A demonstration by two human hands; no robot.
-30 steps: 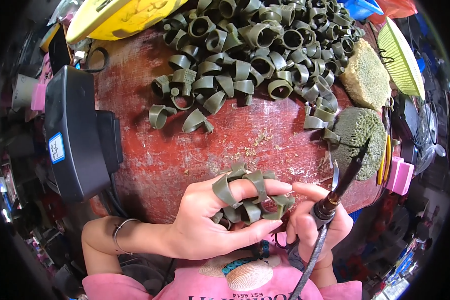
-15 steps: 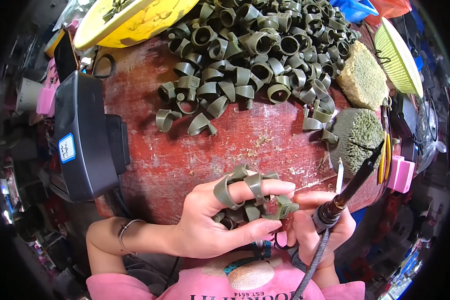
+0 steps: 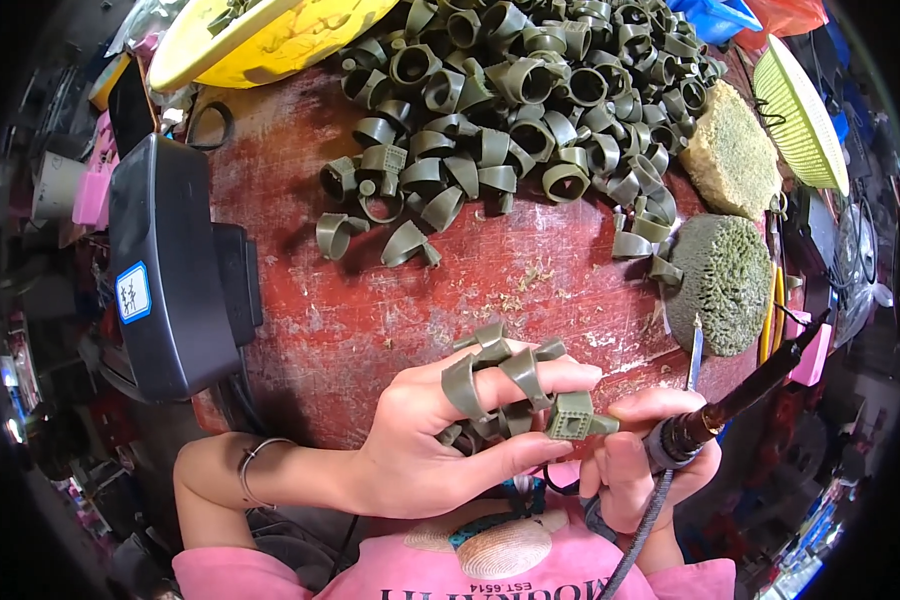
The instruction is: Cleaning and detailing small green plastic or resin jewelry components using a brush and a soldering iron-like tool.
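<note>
Head view: note square-topped green ring (image 3: 571, 416) between left hand (image 3: 410, 445) and right hand (image 3: 630, 482), by left thumb tip, pointing narrow end rightward at right fingertips. Clamps dark pen tool (image 3: 752, 384) in right grip; cannot tell left grip's hold on ring.

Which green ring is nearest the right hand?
The square-headed ring at the thumb tip of the left hand, beside the right hand. Other held rings sit farther left; the piled rings lie farther off.
</note>
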